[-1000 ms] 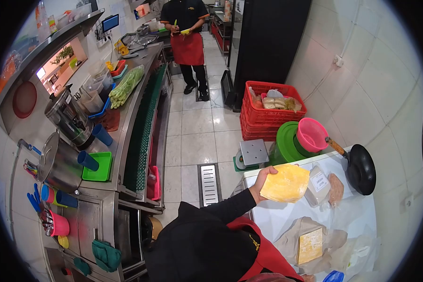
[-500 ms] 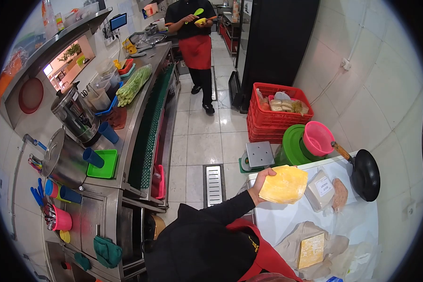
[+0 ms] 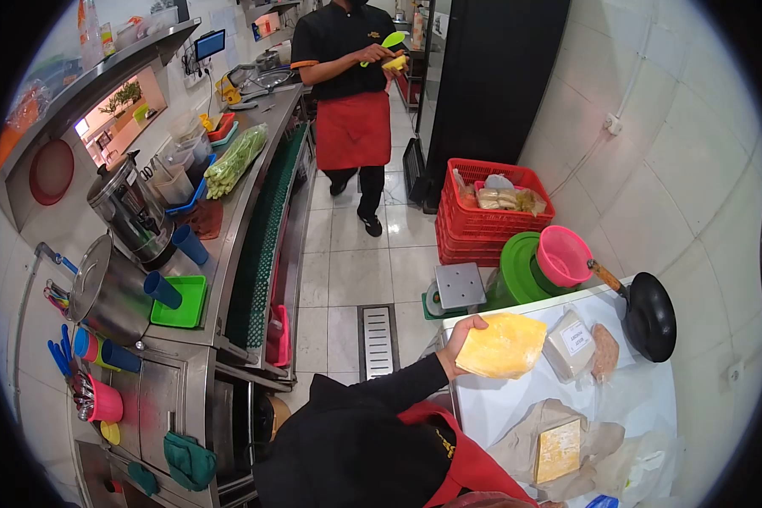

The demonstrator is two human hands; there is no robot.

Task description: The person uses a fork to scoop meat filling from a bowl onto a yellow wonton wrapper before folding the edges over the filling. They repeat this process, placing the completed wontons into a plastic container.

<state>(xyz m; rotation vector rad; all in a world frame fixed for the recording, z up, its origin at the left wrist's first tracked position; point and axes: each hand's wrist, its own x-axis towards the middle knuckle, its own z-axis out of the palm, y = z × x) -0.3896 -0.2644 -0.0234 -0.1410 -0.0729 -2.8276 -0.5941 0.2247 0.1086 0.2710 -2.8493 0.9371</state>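
Note:
My left hand [image 3: 460,342] grips a stack of yellow square sheets [image 3: 503,345] by one edge, above the white work surface [image 3: 484,410]. Another yellow stack [image 3: 559,451], dusted with white, lies on crumpled brown paper [image 3: 523,432] nearer to me. Beyond the held stack rest a labelled white packet [image 3: 571,342] and a clear bag with pinkish contents [image 3: 604,351]. My right hand does not show.
A co-worker [image 3: 351,93] in a red apron stands in the aisle holding a green utensil. Behind the work surface are a scale [image 3: 460,285], red crates [image 3: 491,222], a pink basin [image 3: 564,254] and a black pan [image 3: 652,317]. A steel counter [image 3: 229,245] runs along the left.
The co-worker has come closer along the aisle. My left hand still holds the yellow stack, now tilted a little differently. The view has shifted slightly.

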